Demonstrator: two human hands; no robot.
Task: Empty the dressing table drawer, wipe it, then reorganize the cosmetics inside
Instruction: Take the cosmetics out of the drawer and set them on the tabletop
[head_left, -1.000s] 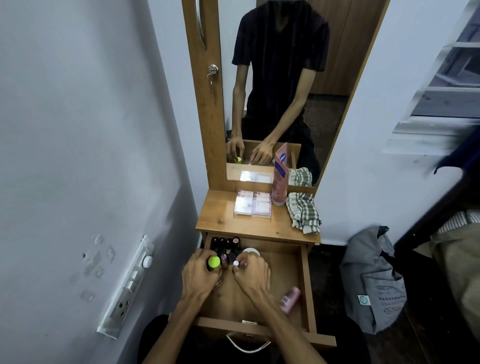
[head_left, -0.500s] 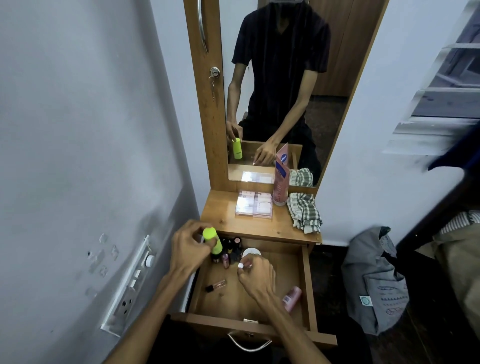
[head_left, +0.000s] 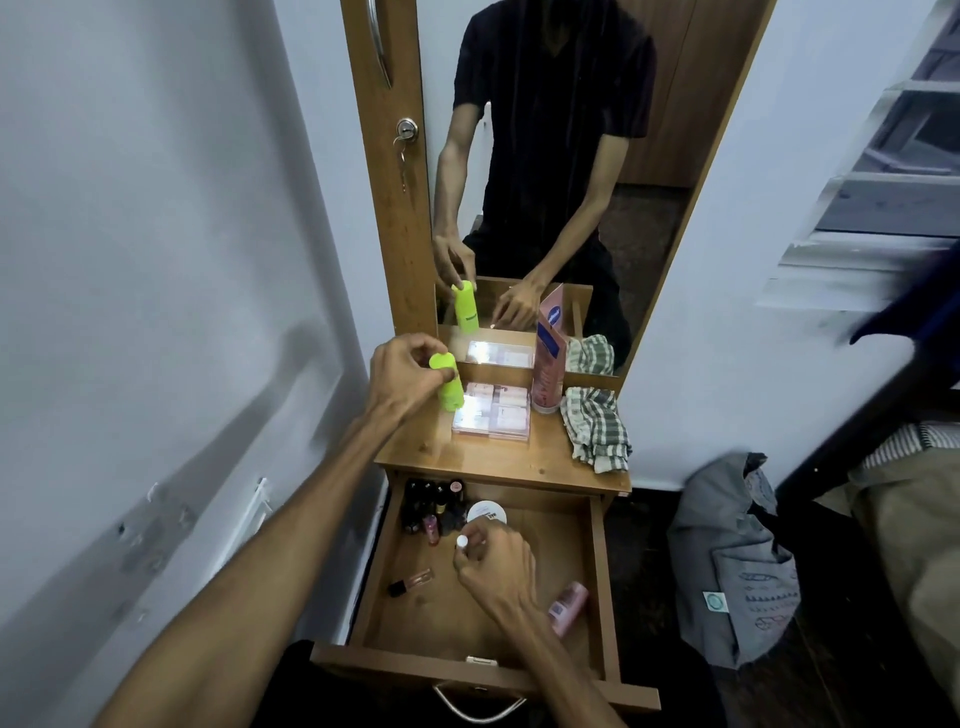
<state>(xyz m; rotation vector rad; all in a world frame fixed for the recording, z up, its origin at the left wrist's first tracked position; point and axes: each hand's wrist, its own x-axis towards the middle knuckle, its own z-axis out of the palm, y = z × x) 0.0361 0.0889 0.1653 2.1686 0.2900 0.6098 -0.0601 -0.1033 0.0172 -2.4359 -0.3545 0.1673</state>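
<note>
The wooden drawer (head_left: 600, 582) stands pulled open below the dressing table top (head_left: 498, 457). My left hand (head_left: 402, 376) grips a neon green bottle (head_left: 448, 387) upright, low over the back left of the top. My right hand (head_left: 493, 564) is inside the drawer, pinching a small white-capped bottle (head_left: 462, 541). Several dark nail polish bottles (head_left: 434, 499) crowd the drawer's back left corner beside a round white jar (head_left: 487, 512). A small clear bottle with a black cap (head_left: 410, 583) lies on the drawer floor, and a pink bottle (head_left: 569, 608) lies at its right side.
On the top sit a clear case of pink compacts (head_left: 493, 413), a tall pink tube (head_left: 548, 364) and a checked cloth (head_left: 595, 428). A mirror (head_left: 561, 171) rises behind. A wall with a socket strip is on the left; a grey bag (head_left: 732, 561) is on the floor at right.
My left hand lifted the green bottle out of the drawer and carried it up over the table top. My right hand stayed in the drawer with the white-capped bottle.
</note>
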